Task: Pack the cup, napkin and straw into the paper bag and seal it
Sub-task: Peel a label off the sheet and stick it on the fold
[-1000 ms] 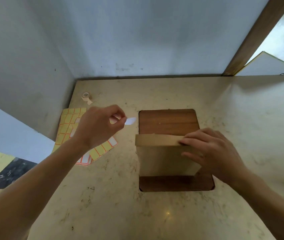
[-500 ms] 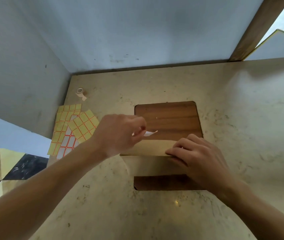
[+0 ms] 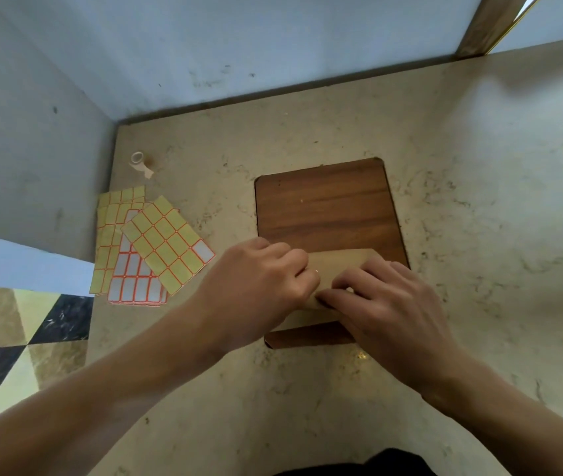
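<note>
A brown paper bag (image 3: 336, 261) lies flat on the wooden panel (image 3: 324, 207), its top folded over. Both hands rest on the fold. My left hand (image 3: 259, 286) presses with curled fingers on the fold's left part, where a white sticker was a moment ago; the sticker is hidden under the fingers. My right hand (image 3: 383, 304) lies flat on the bag's right side, fingertips meeting the left hand's. Cup, napkin and straw are not visible.
Several sheets of orange-bordered label stickers (image 3: 149, 249) lie fanned out to the left. A small roll of tape (image 3: 139, 163) sits near the back left corner. Walls close off the back and left; the marble counter (image 3: 479, 201) extends right.
My left hand carried a white sticker from the sheets rightward to the bag's fold and now presses down there. My right hand stayed holding the fold.
</note>
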### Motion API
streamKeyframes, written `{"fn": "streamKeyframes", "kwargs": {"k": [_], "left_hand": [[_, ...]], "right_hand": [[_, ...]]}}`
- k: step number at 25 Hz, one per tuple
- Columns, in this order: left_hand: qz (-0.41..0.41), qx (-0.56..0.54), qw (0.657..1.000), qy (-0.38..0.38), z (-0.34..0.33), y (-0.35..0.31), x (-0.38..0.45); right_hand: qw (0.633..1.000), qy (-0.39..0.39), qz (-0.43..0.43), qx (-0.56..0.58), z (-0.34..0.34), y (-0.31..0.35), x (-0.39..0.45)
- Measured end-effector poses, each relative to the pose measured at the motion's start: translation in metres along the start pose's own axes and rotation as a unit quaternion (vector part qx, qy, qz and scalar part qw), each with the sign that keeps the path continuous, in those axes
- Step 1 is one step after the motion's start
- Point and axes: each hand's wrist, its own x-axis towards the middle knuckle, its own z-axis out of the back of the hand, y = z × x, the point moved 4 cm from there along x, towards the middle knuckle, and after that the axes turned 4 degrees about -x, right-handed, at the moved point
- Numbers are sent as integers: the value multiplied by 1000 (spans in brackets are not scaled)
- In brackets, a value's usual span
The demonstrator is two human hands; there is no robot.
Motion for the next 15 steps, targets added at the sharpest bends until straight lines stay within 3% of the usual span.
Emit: {"fn": "streamKeyframes", "kwargs": {"k": [15], "left_hand": [[86,-83,981,150,2,3,28]], "right_hand": [[1000,-17,-3,11,-2,3,-4]]}}
